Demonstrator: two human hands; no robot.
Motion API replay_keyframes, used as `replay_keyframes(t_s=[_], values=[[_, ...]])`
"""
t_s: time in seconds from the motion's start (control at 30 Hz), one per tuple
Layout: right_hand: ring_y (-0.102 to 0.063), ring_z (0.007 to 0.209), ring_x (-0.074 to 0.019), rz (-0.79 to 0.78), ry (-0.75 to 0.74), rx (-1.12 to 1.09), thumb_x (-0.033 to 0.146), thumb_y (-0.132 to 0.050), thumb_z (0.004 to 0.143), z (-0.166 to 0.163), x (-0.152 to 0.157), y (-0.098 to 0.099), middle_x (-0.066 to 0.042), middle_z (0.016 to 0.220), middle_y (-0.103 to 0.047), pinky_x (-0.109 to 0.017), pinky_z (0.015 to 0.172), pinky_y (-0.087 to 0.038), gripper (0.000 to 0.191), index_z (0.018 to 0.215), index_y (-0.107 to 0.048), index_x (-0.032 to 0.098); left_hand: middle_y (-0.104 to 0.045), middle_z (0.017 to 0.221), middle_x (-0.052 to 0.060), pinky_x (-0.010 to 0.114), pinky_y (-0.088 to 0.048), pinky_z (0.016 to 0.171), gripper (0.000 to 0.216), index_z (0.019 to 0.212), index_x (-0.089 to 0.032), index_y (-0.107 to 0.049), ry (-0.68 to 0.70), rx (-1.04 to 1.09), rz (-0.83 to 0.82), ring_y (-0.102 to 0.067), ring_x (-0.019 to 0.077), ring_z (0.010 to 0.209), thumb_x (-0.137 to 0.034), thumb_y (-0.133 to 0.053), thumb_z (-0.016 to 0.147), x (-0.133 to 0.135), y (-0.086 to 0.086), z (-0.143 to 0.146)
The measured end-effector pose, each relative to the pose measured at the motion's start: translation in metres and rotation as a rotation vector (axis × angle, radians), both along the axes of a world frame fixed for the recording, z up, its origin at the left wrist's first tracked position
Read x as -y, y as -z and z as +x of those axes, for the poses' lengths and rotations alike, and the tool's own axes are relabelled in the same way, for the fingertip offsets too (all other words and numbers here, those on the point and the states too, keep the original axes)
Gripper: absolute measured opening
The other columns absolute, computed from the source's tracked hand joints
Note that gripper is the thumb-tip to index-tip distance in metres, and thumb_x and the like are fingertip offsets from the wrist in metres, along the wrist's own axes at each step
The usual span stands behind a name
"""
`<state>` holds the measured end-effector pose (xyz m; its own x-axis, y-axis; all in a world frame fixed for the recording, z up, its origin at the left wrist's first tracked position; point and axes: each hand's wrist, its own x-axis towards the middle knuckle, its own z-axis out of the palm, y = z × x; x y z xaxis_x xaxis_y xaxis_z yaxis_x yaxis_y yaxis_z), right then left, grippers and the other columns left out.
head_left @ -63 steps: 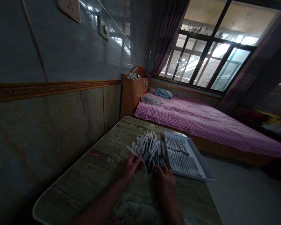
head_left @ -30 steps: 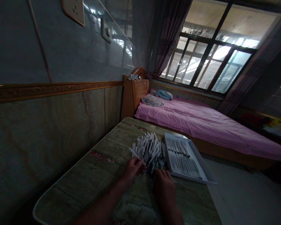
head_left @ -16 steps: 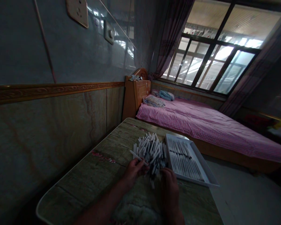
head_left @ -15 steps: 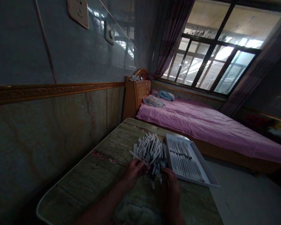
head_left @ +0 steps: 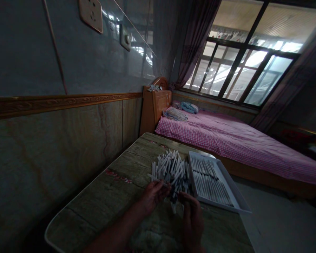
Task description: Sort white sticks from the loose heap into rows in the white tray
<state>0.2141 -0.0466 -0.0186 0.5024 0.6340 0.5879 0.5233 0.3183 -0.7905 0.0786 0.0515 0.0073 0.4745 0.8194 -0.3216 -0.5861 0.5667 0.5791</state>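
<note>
A loose heap of several thin white sticks (head_left: 170, 168) lies on the table (head_left: 105, 196). My left hand (head_left: 153, 194) is at the heap's near left edge, fingers curled round a few sticks that poke out to the left. My right hand (head_left: 191, 218) rests just in front of the heap with fingers bent, pinching at sticks at its near edge. Right of the heap stands a white tray (head_left: 233, 191) with sticks laid side by side in rows.
The table runs along a tiled wall (head_left: 55, 140) on the left. Behind it stands a bed with a pink checked cover (head_left: 226, 140) and a wooden headboard (head_left: 154, 105). A barred window (head_left: 239, 70) is at the back. Bare floor lies to the right.
The view has drifted slightly. My right hand has drawn back a little toward me from the heap's near edge, while my left hand keeps its sticks in the same place.
</note>
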Motion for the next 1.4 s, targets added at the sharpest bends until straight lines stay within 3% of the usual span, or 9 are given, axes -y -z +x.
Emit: replay_keyframes(t_s=[0.4, 0.63, 0.8, 0.9, 1.1, 1.4], values=[[-0.068, 0.092, -0.0180, 0.018, -0.029, 0.029, 0.034, -0.048, 0.096, 0.000, 0.000, 0.003, -0.007, 0.101, -0.071, -0.032, 0.080, -0.056, 0.022, 0.102, -0.065, 0.021, -0.077, 0.077, 0.006, 0.021, -0.058, 0.058, 0.012, 0.076, -0.014, -0.066, 0.087, -0.005, 0.015, -0.073, 0.0152, 0.061, -0.021, -0.075, 0.079, 0.001, 0.002, -0.001], [-0.065, 0.097, -0.0190, 0.021, -0.067, 0.155, 0.030, -0.050, 0.094, 0.001, -0.004, 0.002, -0.006, 0.100, -0.069, -0.034, 0.085, -0.052, 0.018, 0.099, -0.066, 0.023, -0.077, 0.081, 0.006, 0.026, -0.059, 0.059, 0.023, 0.084, -0.015, -0.063, 0.107, -0.004, 0.081, -0.074, 0.0202, 0.068, -0.026, -0.081, 0.073, 0.009, 0.003, 0.003], [-0.065, 0.090, -0.0185, -0.104, -0.038, 0.207, 0.029, -0.050, 0.092, 0.004, -0.005, -0.001, -0.008, 0.104, -0.067, -0.030, 0.074, -0.053, 0.024, 0.112, -0.062, 0.022, -0.077, 0.086, 0.006, 0.024, -0.060, 0.064, 0.012, 0.084, -0.015, -0.064, -0.001, 0.116, 0.029, -0.074, 0.0175, 0.073, -0.021, -0.074, 0.080, -0.001, 0.006, -0.002], [-0.064, 0.084, -0.0172, -0.235, 0.007, 0.334, 0.022, -0.046, 0.091, 0.009, -0.002, -0.003, -0.005, 0.096, -0.065, -0.027, 0.072, -0.050, 0.023, 0.101, -0.067, 0.024, -0.076, 0.087, 0.005, 0.023, -0.060, 0.070, 0.002, 0.086, -0.014, -0.065, -0.071, 0.180, -0.045, -0.074, 0.0153, 0.077, -0.015, -0.066, 0.085, -0.010, 0.006, -0.009], [-0.061, 0.081, -0.0182, -0.499, 0.108, 0.614, 0.019, -0.051, 0.088, 0.008, -0.001, -0.007, -0.003, 0.091, -0.064, -0.025, 0.065, -0.044, 0.019, 0.090, -0.069, 0.027, -0.076, 0.091, 0.006, 0.024, -0.060, 0.068, 0.001, 0.086, -0.014, -0.066, -0.037, 0.186, -0.043, -0.074, 0.0169, 0.079, -0.015, -0.065, 0.086, -0.009, 0.006, -0.009], [-0.060, 0.082, -0.0208, -0.613, 0.161, 0.804, 0.016, -0.060, 0.085, 0.002, -0.006, -0.013, -0.002, 0.085, -0.068, -0.027, 0.065, -0.038, 0.016, 0.086, -0.068, 0.029, -0.075, 0.076, 0.002, 0.018, -0.057, 0.059, 0.013, 0.082, -0.014, -0.067, -0.038, 0.071, 0.023, -0.072, 0.0129, 0.068, -0.016, -0.078, 0.076, -0.006, 0.011, -0.004]])
